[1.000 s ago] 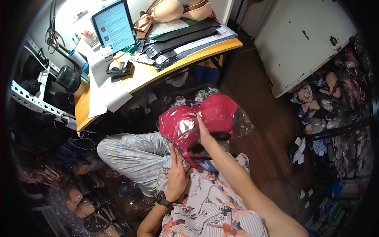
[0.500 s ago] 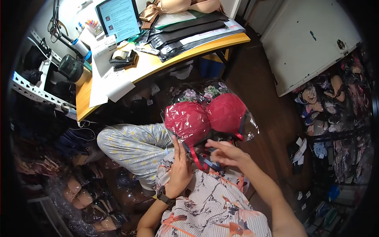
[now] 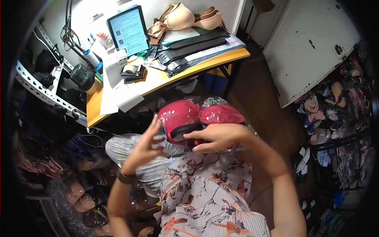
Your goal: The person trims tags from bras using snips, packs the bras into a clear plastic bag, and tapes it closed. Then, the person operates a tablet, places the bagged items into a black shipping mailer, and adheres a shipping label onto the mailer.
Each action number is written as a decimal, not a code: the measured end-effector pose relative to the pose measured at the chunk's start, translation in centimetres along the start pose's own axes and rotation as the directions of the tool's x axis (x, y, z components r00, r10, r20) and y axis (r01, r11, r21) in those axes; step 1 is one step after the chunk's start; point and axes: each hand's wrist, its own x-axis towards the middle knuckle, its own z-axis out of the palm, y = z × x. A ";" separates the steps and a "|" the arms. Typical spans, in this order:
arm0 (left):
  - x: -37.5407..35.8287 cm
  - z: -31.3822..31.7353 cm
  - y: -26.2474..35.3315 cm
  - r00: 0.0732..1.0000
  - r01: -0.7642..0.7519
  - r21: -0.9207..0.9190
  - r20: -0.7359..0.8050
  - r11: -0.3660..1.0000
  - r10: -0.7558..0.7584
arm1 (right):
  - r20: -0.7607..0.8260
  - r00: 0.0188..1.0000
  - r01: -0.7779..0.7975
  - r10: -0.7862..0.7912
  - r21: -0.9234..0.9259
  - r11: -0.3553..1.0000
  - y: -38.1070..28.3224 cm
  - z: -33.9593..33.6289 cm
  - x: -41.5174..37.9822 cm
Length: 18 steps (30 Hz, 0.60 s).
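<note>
A red bra (image 3: 185,116) wrapped in a clear plastic bag is held up in front of me, cups tipped upward. My left hand (image 3: 147,144) grips the bag's left side, fingers spread along it. My right hand (image 3: 215,136) reaches across under the cups and clasps the bra and bag from below. A dark watch sits on my left wrist (image 3: 124,177). My lap in floral clothing (image 3: 205,189) lies beneath.
A yellow-edged desk (image 3: 158,81) stands ahead with a tablet (image 3: 129,31), papers, black mailer bags (image 3: 197,45) and beige bras (image 3: 189,17). Bagged bras pile at lower left (image 3: 79,197) and at right (image 3: 335,98). A white panel (image 3: 312,43) leans at upper right.
Both hands lifted the bagged bra higher and tilted it flatter. My right hand moved from the straps to under the cups. The view tilted down slightly.
</note>
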 end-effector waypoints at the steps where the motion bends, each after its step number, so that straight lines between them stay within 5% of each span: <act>1: 1.0 -1.7 1.3 0.985 0.168 -0.152 0.073 0.974 -0.158 | -0.152 0.985 0.095 -0.083 0.068 0.993 -0.9 -1.2 -2.6; 2: 1.9 -3.0 2.3 0.941 0.332 -0.286 0.166 0.899 -0.295 | -0.305 0.940 0.199 -0.156 0.116 0.973 -0.9 -2.1 -4.7; 6: 4.4 -6.3 4.1 0.907 0.389 -0.221 0.262 0.894 -0.330 | -0.286 0.947 0.095 -0.145 -0.183 0.979 3.0 1.1 -9.5; 9: 5.1 -7.5 5.0 0.882 0.441 -0.253 0.299 0.861 -0.364 | -0.350 0.914 -0.106 -0.205 -0.695 0.711 3.5 4.4 -11.4; 13: 4.3 -10.4 7.9 0.867 0.469 -0.281 0.325 0.837 -0.377 | -0.579 0.780 -0.008 -0.235 -0.386 0.922 6.8 1.2 -13.4; 16: 3.1 -13.0 13.5 0.855 0.455 -0.189 0.365 0.870 -0.368 | -0.680 0.677 0.116 -0.283 -0.280 0.953 -1.2 -4.0 -15.4; 18: 3.0 -13.6 16.1 0.833 0.442 -0.084 0.406 0.893 -0.375 | -0.613 0.735 0.179 -0.290 -0.237 0.955 -2.0 -6.9 -15.9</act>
